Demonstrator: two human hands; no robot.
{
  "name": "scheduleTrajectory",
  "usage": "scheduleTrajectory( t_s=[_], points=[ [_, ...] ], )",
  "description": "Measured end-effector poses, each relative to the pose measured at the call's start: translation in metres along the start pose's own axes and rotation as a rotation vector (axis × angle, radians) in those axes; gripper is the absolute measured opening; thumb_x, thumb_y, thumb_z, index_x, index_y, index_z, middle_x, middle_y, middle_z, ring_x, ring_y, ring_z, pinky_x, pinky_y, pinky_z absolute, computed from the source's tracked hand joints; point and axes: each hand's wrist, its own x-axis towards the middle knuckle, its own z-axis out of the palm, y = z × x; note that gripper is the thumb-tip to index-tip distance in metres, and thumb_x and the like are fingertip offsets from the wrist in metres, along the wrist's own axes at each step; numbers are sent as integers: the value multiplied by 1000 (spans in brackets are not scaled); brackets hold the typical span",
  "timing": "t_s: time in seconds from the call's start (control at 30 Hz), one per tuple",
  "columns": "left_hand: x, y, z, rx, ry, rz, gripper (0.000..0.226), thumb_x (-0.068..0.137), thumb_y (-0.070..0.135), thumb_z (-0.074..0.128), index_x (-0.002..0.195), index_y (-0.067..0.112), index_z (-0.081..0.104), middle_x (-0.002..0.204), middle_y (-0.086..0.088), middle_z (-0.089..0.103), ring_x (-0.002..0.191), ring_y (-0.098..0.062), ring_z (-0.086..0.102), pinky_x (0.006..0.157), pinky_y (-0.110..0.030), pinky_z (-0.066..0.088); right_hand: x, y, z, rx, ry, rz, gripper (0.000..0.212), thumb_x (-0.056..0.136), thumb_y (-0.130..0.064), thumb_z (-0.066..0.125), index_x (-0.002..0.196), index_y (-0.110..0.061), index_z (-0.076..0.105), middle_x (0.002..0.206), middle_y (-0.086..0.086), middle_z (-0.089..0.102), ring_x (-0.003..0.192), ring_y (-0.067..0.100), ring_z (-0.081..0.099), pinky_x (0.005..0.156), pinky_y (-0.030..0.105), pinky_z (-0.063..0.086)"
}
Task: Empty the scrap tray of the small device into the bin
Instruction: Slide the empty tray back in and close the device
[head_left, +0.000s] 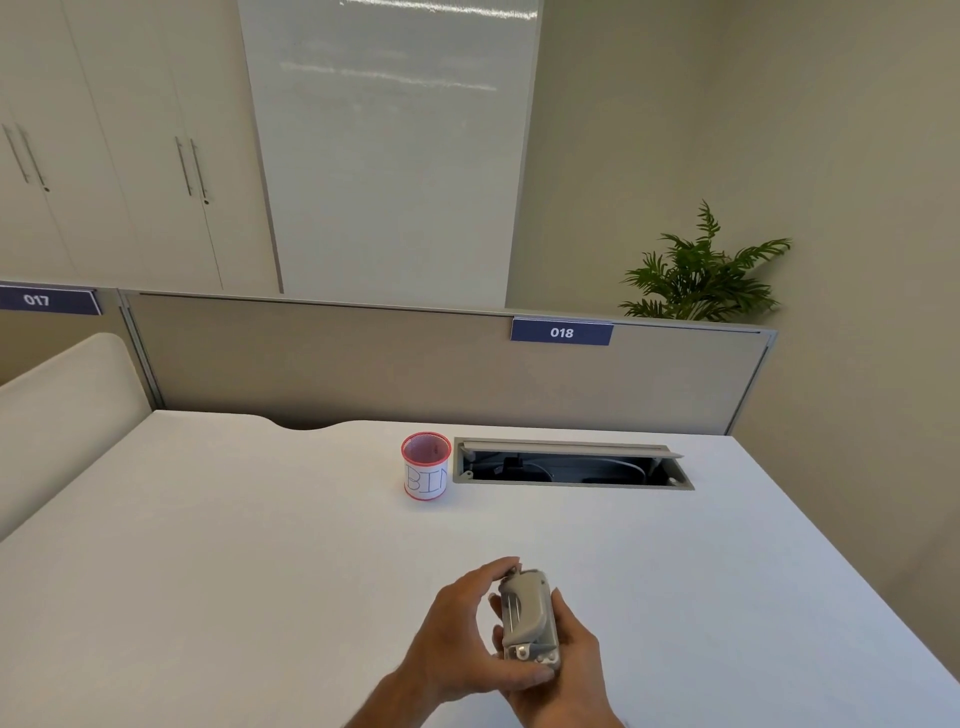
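A small grey hole punch is held over the near part of the white desk, between both my hands. My left hand wraps its left side, fingertips on its far end and thumb at its near end. My right hand cups it from the right and below. Whether its scrap tray is attached I cannot tell. The bin, a small red mesh cup with a paper label reading BIN, stands upright farther back on the desk, well apart from my hands.
An open cable hatch is set into the desk just right of the bin. A beige partition with tags 017 and 018 closes the far edge. A padded divider stands at the left, a plant behind the partition.
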Motion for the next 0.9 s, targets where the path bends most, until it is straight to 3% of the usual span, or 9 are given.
scheduleTrajectory(
  t_s=[0.17,0.33,0.53,0.67,0.9],
  points=[
    [0,-1,-1,-1,-2,5,103,51,72,88,139,37,48,132,28,60,124,0,56,106,-19,46,-3,1,1,8,0,2,44,92,-45,57,111,-10,74,118,23,71,119,36,61,95,45,50],
    [-1,0,2,-4,-15,10,103,52,73,87,140,39,46,134,30,58,126,2,54,105,-12,43,-7,0,3,1,3,-23,44,94,-44,53,117,-11,70,125,22,68,123,36,58,106,47,44],
    [-2,-1,1,-12,-1,10,102,52,71,88,140,38,48,131,33,58,125,3,55,102,-6,40,-10,2,3,-11,21,-36,43,94,-44,54,116,-11,72,122,22,70,120,35,61,88,44,52],
    [-3,-3,3,-3,-3,7,100,52,68,89,139,37,48,130,33,59,125,2,56,102,-8,41,-9,4,2,-43,24,-73,44,95,-44,53,116,-12,73,122,20,72,120,33,62,96,44,49],
    [-1,-3,2,58,-4,33,101,53,62,91,140,41,45,131,32,57,123,-3,56,102,-12,43,-3,-4,-6,-280,-52,-167,44,101,-39,44,115,-9,73,110,22,77,99,36,74,80,47,60]
  ],
)
